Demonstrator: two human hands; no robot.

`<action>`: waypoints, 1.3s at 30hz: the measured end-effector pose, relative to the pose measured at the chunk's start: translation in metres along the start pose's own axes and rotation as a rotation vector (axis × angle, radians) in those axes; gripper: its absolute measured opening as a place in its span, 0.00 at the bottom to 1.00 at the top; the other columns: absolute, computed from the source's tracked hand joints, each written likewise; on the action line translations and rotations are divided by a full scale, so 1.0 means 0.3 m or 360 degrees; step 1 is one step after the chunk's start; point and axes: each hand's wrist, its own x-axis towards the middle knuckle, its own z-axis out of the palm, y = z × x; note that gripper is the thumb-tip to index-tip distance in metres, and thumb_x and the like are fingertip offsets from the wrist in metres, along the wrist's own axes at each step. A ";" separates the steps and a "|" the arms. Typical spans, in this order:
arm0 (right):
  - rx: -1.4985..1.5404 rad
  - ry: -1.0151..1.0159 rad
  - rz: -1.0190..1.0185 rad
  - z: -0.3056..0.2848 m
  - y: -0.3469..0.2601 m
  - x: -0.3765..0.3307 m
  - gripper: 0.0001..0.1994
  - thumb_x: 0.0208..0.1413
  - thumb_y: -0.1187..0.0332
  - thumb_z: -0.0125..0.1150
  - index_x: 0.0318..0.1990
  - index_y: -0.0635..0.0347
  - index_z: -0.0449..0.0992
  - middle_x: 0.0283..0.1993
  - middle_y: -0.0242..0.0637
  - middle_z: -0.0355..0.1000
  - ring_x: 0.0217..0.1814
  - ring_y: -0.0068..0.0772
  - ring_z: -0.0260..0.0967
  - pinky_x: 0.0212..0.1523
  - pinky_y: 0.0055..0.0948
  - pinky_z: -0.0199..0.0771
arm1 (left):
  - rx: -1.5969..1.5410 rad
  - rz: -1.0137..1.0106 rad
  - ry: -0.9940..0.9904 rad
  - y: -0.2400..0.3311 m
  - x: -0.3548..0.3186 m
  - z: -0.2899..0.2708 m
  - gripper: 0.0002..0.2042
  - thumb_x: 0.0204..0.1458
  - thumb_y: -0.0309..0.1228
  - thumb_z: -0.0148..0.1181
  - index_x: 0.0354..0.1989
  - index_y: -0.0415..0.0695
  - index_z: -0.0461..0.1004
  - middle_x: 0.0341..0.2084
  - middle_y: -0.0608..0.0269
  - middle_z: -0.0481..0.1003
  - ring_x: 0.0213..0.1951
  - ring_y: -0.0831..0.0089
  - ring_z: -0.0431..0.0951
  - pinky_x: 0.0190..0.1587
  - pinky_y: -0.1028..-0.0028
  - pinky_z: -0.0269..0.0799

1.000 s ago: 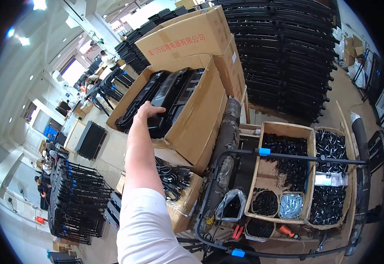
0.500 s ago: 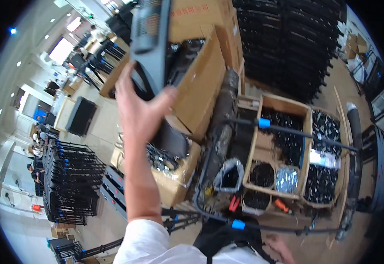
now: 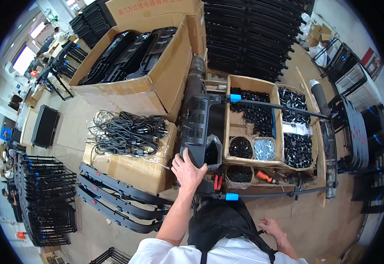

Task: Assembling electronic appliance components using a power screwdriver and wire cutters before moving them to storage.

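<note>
A long black plastic cover with vent slots (image 3: 197, 125) lies over the left end of a black tubular frame (image 3: 271, 104) wrapped with blue tape. My left hand (image 3: 188, 172) grips the near part of this cover, thumb on its right side and fingers over its left. Part of the cover's near end is hidden by the hand. My right hand (image 3: 271, 226) hangs low beside my body, fingers loosely bent and apart, with nothing seen in it. Red-handled pliers (image 3: 218, 182) and an orange-handled tool (image 3: 266, 177) lie near the frame's front tube.
An open carton (image 3: 170, 72) of similar black parts stands at far left. Bundled black cables (image 3: 128, 134) sit on a nearer box (image 3: 126, 169). Beneath the frame, a divided cardboard tray (image 3: 254, 162) holds small black parts and screws (image 3: 264, 149). Curved black panels (image 3: 121, 189) lie left.
My left hand has brought the black cover down and to the right, from above the carton onto the frame's left end. My view has shifted; my right hand stays low.
</note>
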 end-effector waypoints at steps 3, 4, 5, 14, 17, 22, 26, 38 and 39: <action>0.0050 -0.0007 0.0017 0.002 0.019 -0.015 0.29 0.59 0.58 0.66 0.64 0.65 0.76 0.53 0.47 0.83 0.56 0.41 0.82 0.56 0.36 0.81 | 0.0057 0.0012 -0.0013 -0.008 -0.014 0.014 0.52 0.37 0.49 0.82 0.72 0.45 0.61 0.63 0.36 0.65 0.64 0.41 0.66 0.67 0.47 0.60; -0.0024 0.0034 0.0004 -0.002 0.011 -0.013 0.28 0.59 0.57 0.66 0.64 0.65 0.76 0.54 0.47 0.83 0.56 0.41 0.82 0.56 0.36 0.81 | 0.0071 0.0005 -0.0022 -0.004 -0.017 0.016 0.52 0.37 0.49 0.82 0.72 0.45 0.61 0.63 0.37 0.65 0.64 0.41 0.66 0.67 0.47 0.60; -0.0098 0.0071 -0.0008 -0.007 0.004 -0.009 0.28 0.59 0.57 0.66 0.63 0.65 0.76 0.54 0.47 0.83 0.56 0.41 0.81 0.56 0.36 0.81 | 0.0126 -0.0008 -0.0024 0.006 -0.023 0.022 0.53 0.37 0.50 0.82 0.72 0.46 0.60 0.64 0.37 0.65 0.63 0.41 0.67 0.65 0.46 0.61; 0.0103 0.0184 -0.0363 -0.092 -0.044 0.179 0.21 0.58 0.53 0.65 0.49 0.61 0.80 0.38 0.42 0.83 0.42 0.38 0.82 0.45 0.39 0.80 | 0.0316 0.0039 0.0040 0.040 -0.035 0.055 0.54 0.36 0.52 0.83 0.72 0.46 0.60 0.62 0.37 0.67 0.61 0.39 0.70 0.59 0.44 0.69; 0.0220 0.0291 -0.0238 -0.111 -0.071 0.339 0.19 0.58 0.56 0.66 0.48 0.62 0.81 0.39 0.42 0.83 0.43 0.35 0.82 0.45 0.37 0.80 | 0.0296 0.0072 0.0000 0.050 -0.029 0.047 0.54 0.38 0.50 0.82 0.73 0.45 0.59 0.62 0.35 0.67 0.62 0.38 0.70 0.62 0.45 0.68; 0.2154 -0.0095 -0.0007 -0.060 -0.095 0.701 0.15 0.65 0.57 0.66 0.46 0.61 0.78 0.39 0.42 0.80 0.39 0.36 0.81 0.36 0.31 0.82 | 0.0290 0.0047 -0.0117 0.056 -0.039 0.046 0.54 0.40 0.51 0.82 0.74 0.43 0.59 0.64 0.33 0.64 0.65 0.37 0.67 0.66 0.46 0.65; 0.2852 0.0293 0.0327 -0.044 -0.125 0.988 0.13 0.66 0.59 0.67 0.44 0.61 0.78 0.37 0.38 0.77 0.31 0.36 0.77 0.29 0.35 0.83 | 0.0507 0.0124 -0.0023 0.169 -0.050 0.073 0.51 0.42 0.49 0.81 0.73 0.43 0.60 0.65 0.32 0.63 0.65 0.37 0.67 0.67 0.47 0.65; 0.2912 0.0855 0.0094 -0.158 -0.129 0.940 0.12 0.59 0.66 0.70 0.41 0.55 0.71 0.35 0.31 0.74 0.25 0.25 0.71 0.17 0.26 0.72 | 0.0479 0.1693 -0.1576 0.390 -0.153 0.663 0.25 0.59 0.32 0.65 0.66 0.57 0.71 0.61 0.51 0.70 0.62 0.48 0.74 0.60 0.55 0.76; 0.2998 0.0633 0.0122 -0.192 -0.084 0.904 0.10 0.59 0.65 0.70 0.41 0.53 0.73 0.33 0.29 0.72 0.24 0.24 0.68 0.16 0.24 0.67 | 0.0565 0.1728 -0.1714 0.407 -0.128 0.689 0.27 0.59 0.32 0.66 0.68 0.58 0.69 0.62 0.50 0.68 0.63 0.48 0.73 0.60 0.54 0.76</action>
